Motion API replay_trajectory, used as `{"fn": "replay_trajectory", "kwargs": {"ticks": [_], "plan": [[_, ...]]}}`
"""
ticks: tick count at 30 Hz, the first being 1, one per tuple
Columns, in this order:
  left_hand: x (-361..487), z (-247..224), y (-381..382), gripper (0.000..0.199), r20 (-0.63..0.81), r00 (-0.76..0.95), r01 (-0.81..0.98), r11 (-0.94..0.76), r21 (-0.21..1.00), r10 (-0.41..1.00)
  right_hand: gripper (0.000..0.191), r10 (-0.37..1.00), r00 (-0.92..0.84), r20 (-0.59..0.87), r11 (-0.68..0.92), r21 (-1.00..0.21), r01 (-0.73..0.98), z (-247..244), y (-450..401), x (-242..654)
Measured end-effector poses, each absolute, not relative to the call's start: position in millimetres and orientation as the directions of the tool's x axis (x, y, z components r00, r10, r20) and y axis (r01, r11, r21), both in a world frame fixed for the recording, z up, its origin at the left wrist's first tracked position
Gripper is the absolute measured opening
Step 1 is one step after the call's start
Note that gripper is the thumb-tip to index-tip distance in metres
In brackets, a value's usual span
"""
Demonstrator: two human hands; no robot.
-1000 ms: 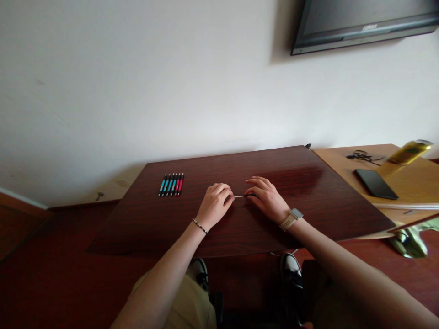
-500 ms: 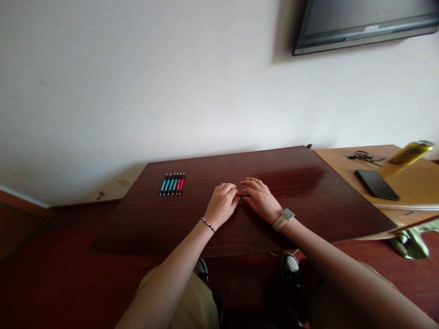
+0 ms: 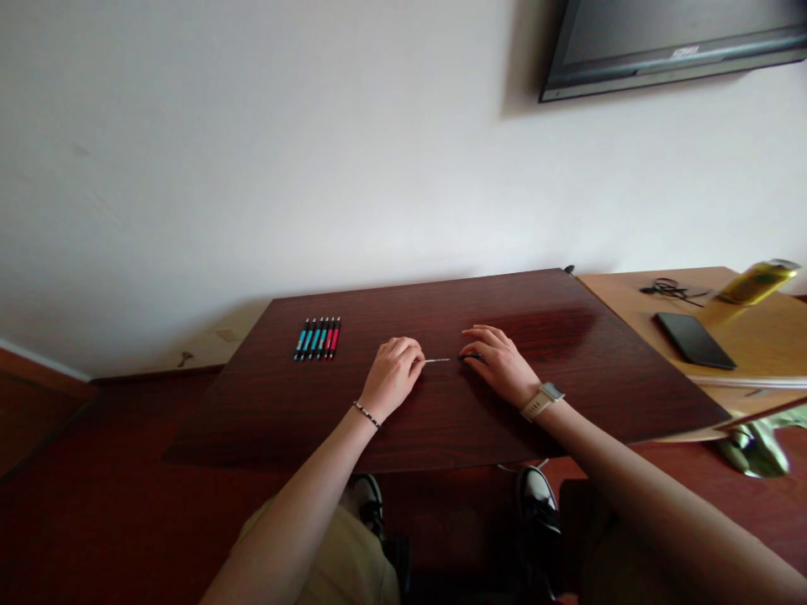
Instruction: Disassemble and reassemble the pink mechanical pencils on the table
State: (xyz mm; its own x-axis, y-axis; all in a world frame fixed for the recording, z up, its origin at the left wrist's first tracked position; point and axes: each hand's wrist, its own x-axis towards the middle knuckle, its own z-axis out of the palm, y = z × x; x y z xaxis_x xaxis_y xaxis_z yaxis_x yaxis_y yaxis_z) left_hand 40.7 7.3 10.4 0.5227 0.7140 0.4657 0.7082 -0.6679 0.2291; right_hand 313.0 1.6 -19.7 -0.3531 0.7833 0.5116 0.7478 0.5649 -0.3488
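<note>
Over the dark wooden table (image 3: 403,437), my left hand (image 3: 394,374) is closed on a pen part from which a thin, pale pen refill (image 3: 437,360) sticks out to the right. Its fingers hide the rest of that part. My right hand (image 3: 503,365) pinches a small black pen piece (image 3: 469,357) between thumb and fingers, slightly apart from the refill's tip. To the left, several pens (image 3: 317,339) lie side by side in a neat row, blue ones and then red ones, with black ends.
On the right, a lighter wooden desk (image 3: 769,344) carries a black phone (image 3: 693,340), a coiled black cable (image 3: 672,290) and a yellow can (image 3: 760,281). A wall-mounted screen (image 3: 681,38) hangs at the upper right. My shoes (image 3: 535,496) are below the table's front edge.
My hands have moved apart, left hand to the left and right hand to the right. The thin refill now shows between them, separated from the black piece.
</note>
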Motion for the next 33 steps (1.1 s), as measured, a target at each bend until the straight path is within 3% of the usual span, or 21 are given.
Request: {"fn": "replay_trajectory", "kwargs": {"ticks": [14, 33], "plan": [[-12.6, 13.3, -2.2, 0.008, 0.491, 0.458, 0.729, -0.629, 0.269, 0.741, 0.019, 0.845, -0.246, 0.474, 0.427, -0.324, 0.844, -42.1, 11.9, 388.4], [19.1, 17.1, -2.7, 0.009, 0.491, 0.504, 0.7, -0.669, 0.251, 0.711, 0.022, 0.798, -0.293, 0.527, 0.523, -0.362, 0.772, -20.1, 9.9, 348.1]]}}
